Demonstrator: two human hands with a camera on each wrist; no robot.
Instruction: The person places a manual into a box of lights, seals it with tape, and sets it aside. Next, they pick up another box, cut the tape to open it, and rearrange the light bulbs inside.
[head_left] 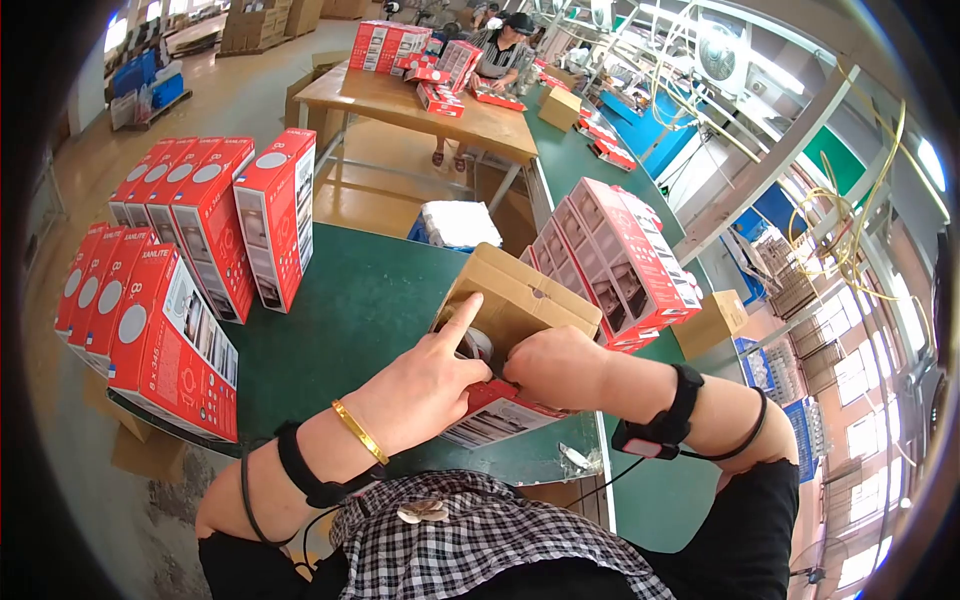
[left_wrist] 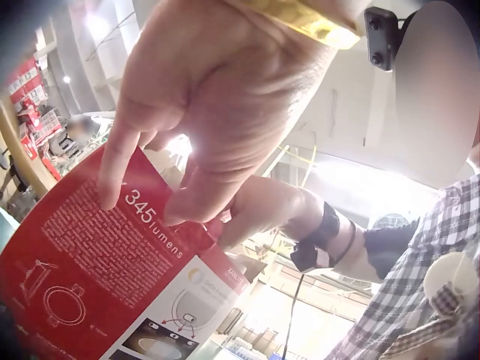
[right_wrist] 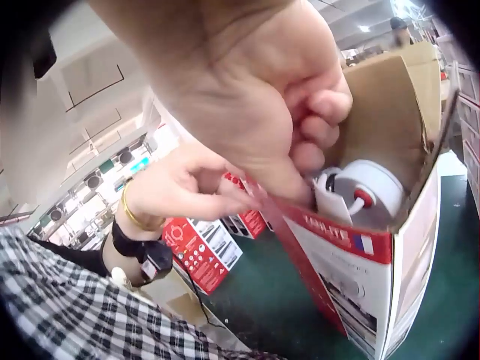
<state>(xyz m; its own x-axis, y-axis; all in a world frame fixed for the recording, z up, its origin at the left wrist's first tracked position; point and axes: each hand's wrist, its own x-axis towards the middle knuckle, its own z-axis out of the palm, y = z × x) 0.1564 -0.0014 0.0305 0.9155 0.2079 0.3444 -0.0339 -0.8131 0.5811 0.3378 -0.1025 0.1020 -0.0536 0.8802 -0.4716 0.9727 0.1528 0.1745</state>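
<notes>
A red and white printed carton (head_left: 500,415) stands on the green table with its brown flap (head_left: 535,290) raised. Inside sits a white round lamp part (right_wrist: 371,191) with a red fitting, partly covered by the hands. My left hand (head_left: 425,385) grips the left side of the carton, index finger stretched forward along it. In the left wrist view, its fingertips touch the red printed panel (left_wrist: 97,247) and the thumb is at the top edge. My right hand (head_left: 560,370) has its fingers curled at the near rim, thumb down in the opening beside the lamp part. Its fingertips are partly hidden.
Red cartons stand in rows at the left (head_left: 180,350) and behind them (head_left: 275,220). More cartons (head_left: 610,260) are stacked at the right, close to the open one. Beyond the table is a blue bin with white contents (head_left: 460,222). Another person (head_left: 500,60) works at a wooden table.
</notes>
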